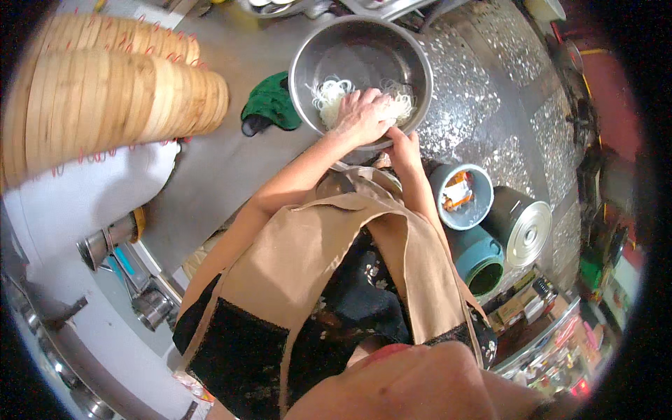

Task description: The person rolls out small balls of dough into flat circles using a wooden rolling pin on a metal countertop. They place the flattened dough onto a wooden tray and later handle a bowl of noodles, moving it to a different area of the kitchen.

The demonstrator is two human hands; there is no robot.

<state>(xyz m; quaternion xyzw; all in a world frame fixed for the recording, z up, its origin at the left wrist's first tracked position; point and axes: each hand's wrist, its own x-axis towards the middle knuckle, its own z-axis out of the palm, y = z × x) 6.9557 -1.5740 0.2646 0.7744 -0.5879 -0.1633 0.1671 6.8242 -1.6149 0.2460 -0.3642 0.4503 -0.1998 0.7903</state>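
Note:
A wide stainless-steel bowl (362,52) stands before me, with thin white noodles (331,100) heaped in its near half. My left hand (367,115) reaches over the near rim and lies on the noodles, knuckles up. Its fingertips are hidden among the strands, so their grip does not show. More noodles (404,102) stick out to the right of that hand. At the near right rim, my right hand (404,144) grips the bowl's edge, some of its fingers out of sight beneath.
Stacked bamboo steamer rings (121,97) lean at the left. A green cloth (273,102) touches the bowl's left side. At my right stand a grey-blue bucket (472,215) with orange-and-white wrappers, a teal bucket (475,247) and a lidded metal pot (527,233) on a speckled floor (462,100).

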